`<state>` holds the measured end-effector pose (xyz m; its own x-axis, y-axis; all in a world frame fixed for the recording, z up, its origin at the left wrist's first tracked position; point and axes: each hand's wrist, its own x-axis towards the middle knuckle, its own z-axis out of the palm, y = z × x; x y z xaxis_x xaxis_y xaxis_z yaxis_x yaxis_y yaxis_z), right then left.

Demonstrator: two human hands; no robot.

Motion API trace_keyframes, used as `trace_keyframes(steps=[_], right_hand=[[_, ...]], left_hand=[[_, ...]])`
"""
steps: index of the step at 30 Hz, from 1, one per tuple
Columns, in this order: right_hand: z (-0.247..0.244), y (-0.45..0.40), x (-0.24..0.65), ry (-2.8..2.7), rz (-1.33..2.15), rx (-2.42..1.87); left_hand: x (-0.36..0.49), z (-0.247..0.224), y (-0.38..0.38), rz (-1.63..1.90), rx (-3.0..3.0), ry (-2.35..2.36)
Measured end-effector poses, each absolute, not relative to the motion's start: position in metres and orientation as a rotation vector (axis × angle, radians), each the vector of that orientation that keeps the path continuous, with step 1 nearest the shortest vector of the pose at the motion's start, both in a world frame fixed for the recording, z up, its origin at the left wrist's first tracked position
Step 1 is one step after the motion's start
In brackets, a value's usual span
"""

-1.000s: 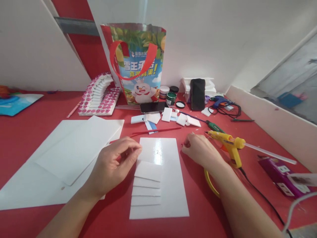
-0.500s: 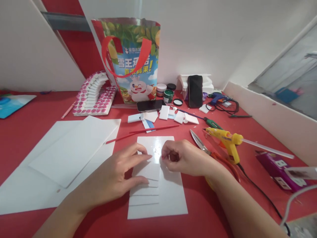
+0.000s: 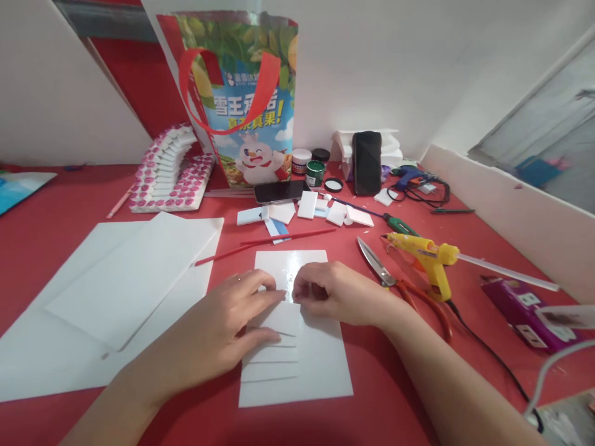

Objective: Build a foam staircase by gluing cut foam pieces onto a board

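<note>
A white rectangular board point(image 3: 323, 365) lies on the red table in front of me. On its left half, several small white board pieces point(image 3: 272, 353) overlap like steps. My left hand point(image 3: 237, 319) rests at the uppermost piece, its thumb by the lower edge and its index finger by the upper edge, bracing it. Close to that piece's upper right corner, my right hand point(image 3: 328, 291) has its fingertips pinched together. Whatever is between those fingertips is hidden. A shiny patch shows on the board just beyond the hands.
Large white sheets point(image 3: 134, 279) lie on the left. To the right are orange-handled scissors point(image 3: 379, 263), a yellow glue gun point(image 3: 427, 254) and a purple pack point(image 3: 534, 316). Thin red sticks point(image 3: 264, 241), white scraps point(image 3: 337, 212), paint jars point(image 3: 315, 173) and a printed bag point(image 3: 253, 105) stand or lie behind.
My right hand has moved slightly left, closer to the uppermost piece and my left fingertips. My left hand stays at the piece. The camera view has shifted a little.
</note>
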<state>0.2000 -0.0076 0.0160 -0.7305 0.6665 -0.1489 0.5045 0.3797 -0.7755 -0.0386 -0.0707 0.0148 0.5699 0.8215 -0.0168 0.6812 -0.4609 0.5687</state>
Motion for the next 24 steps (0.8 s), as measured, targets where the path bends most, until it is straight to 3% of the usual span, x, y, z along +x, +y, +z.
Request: trace_keyframes(steps=[24], right_hand=[[0.0136, -0.0068, 0.1988, -2.524, 1.240, -0.983]], left_hand=[[-0.0370, 0.0164, -0.0694, 0.328, 2.216, 1.198]])
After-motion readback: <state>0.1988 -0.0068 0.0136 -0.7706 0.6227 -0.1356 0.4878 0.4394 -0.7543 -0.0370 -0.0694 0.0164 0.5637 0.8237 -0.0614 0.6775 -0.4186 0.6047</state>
